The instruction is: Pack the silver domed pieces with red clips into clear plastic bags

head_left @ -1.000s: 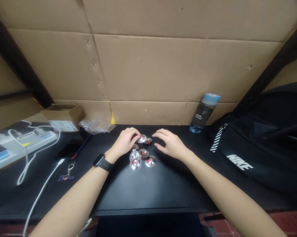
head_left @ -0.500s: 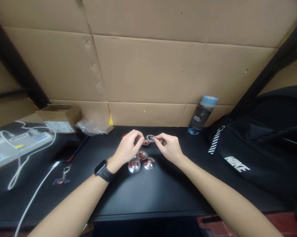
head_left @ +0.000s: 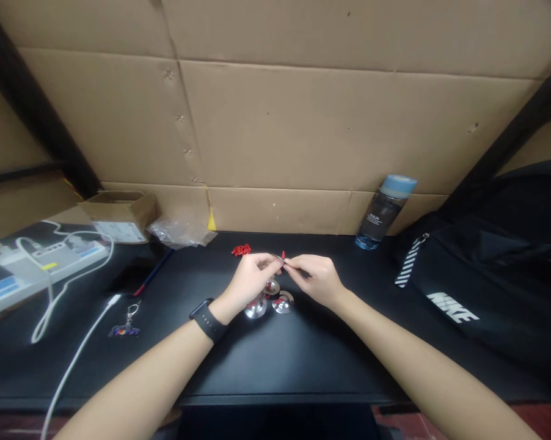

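My left hand [head_left: 252, 278], with a dark watch on its wrist, pinches the thin edge of a metal disc [head_left: 279, 257] seen nearly edge-on. My right hand [head_left: 316, 276] is closed at the same disc, its fingertips by a bit of red cord [head_left: 283, 255] that sticks up. Below the hands lie shiny domed metal discs with red cord: one at the left [head_left: 256, 307], one at the right [head_left: 283, 302] and a smaller one [head_left: 272, 287] between them. A heap of red cord [head_left: 241, 249] rests behind my left hand.
A blue-capped bottle [head_left: 385, 212] and a black bag [head_left: 486, 275] stand at the right. At the left are a power strip [head_left: 41, 269] with white cables, an open cardboard box [head_left: 120, 214], a plastic bag [head_left: 181, 231], a phone [head_left: 129, 278] and a keychain [head_left: 125, 330].
My left fingers have closed on the disc that my right hand held. The disc has tilted from face-up to nearly edge-on. The red heap shows more, and the view has shifted slightly.
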Demonstrator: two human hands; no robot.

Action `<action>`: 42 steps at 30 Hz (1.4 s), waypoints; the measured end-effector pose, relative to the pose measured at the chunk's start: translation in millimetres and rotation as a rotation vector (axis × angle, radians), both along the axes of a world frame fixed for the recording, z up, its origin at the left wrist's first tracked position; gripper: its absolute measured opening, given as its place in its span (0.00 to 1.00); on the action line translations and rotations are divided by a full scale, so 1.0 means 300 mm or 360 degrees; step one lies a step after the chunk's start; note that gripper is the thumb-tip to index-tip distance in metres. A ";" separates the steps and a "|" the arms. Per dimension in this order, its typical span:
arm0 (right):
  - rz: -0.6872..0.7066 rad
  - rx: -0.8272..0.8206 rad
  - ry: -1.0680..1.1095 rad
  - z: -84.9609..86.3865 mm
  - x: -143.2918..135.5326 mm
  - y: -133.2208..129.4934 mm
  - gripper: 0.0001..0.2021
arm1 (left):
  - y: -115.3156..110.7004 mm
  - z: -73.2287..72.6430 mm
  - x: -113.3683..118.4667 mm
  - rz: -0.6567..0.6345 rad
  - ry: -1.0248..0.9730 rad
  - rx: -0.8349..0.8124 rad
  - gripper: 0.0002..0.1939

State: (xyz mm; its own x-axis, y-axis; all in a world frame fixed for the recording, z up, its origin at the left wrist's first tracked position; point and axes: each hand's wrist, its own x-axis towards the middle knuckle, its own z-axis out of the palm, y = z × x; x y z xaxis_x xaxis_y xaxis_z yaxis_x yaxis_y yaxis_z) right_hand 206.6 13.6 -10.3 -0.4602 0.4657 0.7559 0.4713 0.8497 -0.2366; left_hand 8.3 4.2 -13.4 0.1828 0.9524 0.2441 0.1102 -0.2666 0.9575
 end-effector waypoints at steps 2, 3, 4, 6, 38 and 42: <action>-0.0044 0.0028 -0.0072 0.004 0.004 -0.002 0.08 | -0.002 -0.006 0.010 0.0019 -0.0100 -0.0147 0.13; -0.0095 0.0048 -0.0103 0.009 0.005 -0.006 0.09 | -0.003 -0.008 0.014 0.0030 -0.0138 -0.0204 0.13; -0.0163 0.0071 -0.0124 0.015 0.006 -0.010 0.10 | -0.005 -0.009 0.016 0.0040 -0.0161 -0.0243 0.13; -0.0317 0.0113 -0.0143 0.032 0.006 -0.021 0.11 | -0.005 -0.004 0.017 0.0052 -0.0170 -0.0260 0.11; -0.0404 -0.0212 -0.0553 0.146 0.260 0.128 0.06 | 0.147 0.014 -0.314 0.0846 0.1956 -0.0080 0.18; -0.0420 -0.0260 -0.0666 0.136 0.243 0.125 0.05 | 0.150 0.006 -0.303 0.0817 0.1988 -0.0107 0.19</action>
State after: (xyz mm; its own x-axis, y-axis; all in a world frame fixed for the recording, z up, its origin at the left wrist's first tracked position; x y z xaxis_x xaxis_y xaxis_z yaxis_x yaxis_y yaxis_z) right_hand 279.5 51.2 30.4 -0.5584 0.7032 0.4401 0.7473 0.6568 -0.1013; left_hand -82.4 49.2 -11.8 -0.1304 0.9831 0.1284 0.9818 0.1100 0.1548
